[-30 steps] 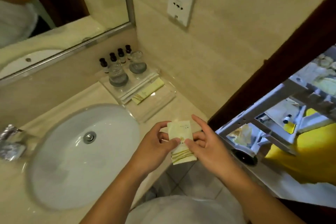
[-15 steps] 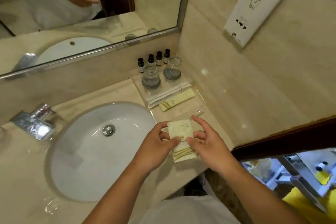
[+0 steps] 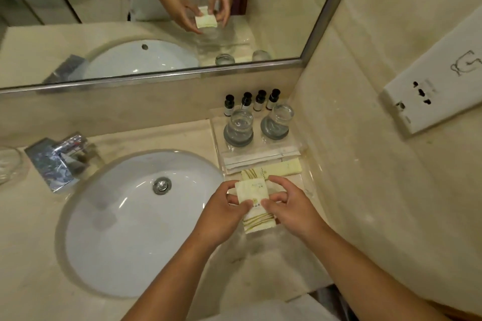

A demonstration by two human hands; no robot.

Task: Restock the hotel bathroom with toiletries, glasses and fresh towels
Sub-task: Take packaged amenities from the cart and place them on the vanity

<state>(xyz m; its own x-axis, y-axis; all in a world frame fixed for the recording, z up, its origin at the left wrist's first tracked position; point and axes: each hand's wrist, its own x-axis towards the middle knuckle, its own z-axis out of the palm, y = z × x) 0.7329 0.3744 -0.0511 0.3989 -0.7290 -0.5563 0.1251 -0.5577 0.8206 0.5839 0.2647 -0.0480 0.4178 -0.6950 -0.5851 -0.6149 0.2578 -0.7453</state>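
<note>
A small stack of pale yellow toiletry sachets with green stripes is pinched from both sides by my left hand and my right hand, just above the near end of a clear acrylic tray. On the tray lie a long yellow packet, white wrapped packets, two upturned glasses on coasters and several small dark-capped bottles at the back.
A white oval basin is set in the beige marble counter to the left, with a chrome tap behind it. A glass dish sits at the far left. A mirror and a wall socket plate flank the corner.
The view has swung left, away from the doorway and cart, onto the counter. Both hands, still holding the sachets, now sit over the near end of the tray.
</note>
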